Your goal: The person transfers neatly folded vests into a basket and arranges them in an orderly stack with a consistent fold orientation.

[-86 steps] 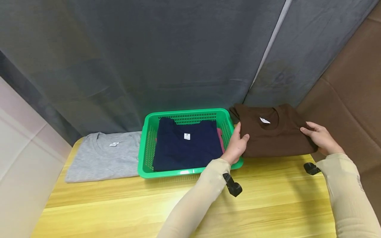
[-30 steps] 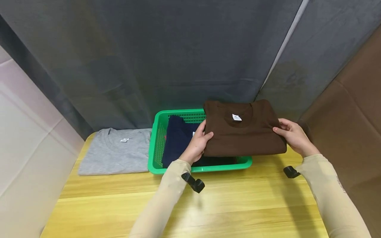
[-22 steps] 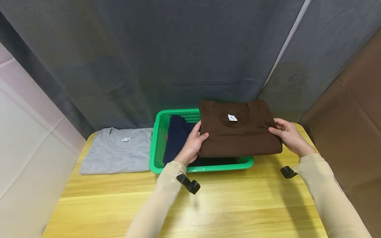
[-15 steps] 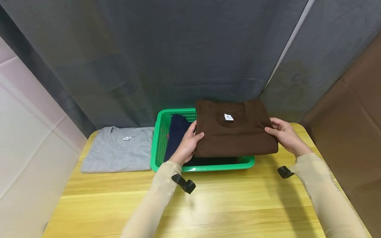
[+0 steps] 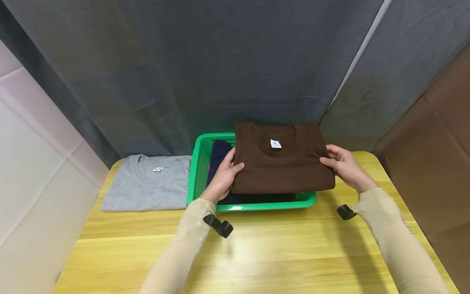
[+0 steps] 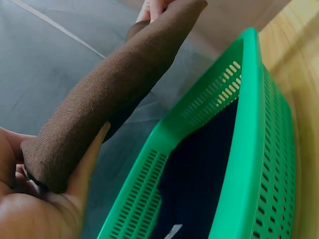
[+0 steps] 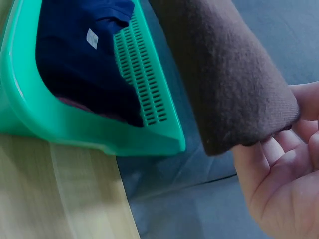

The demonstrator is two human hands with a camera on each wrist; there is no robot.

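Note:
A folded brown T-shirt [image 5: 282,171] with a white neck label hangs above the green plastic basket [image 5: 266,206], held level by both hands. My left hand [image 5: 222,177] grips its left edge, thumb on top and fingers beneath. At the opposite edge my right hand [image 5: 346,167] pinches it the same way. Inside the basket lies a folded navy T-shirt [image 7: 84,59], mostly covered by the brown one in the head view. A strip of reddish cloth [image 7: 75,103] shows under the navy shirt. Both wrist views show a gap between the brown shirt and the basket.
A folded grey T-shirt [image 5: 150,183] lies on the wooden table [image 5: 257,253], against the basket's left side. Behind the table hangs a dark grey curtain [image 5: 227,65]. A white panel [image 5: 40,163] stands at left and a brown one [image 5: 433,163] at right.
Both hands have lifted the brown T-shirt from the table right of the basket and carried it left until it is over the basket. The grip on both edges stays the same.

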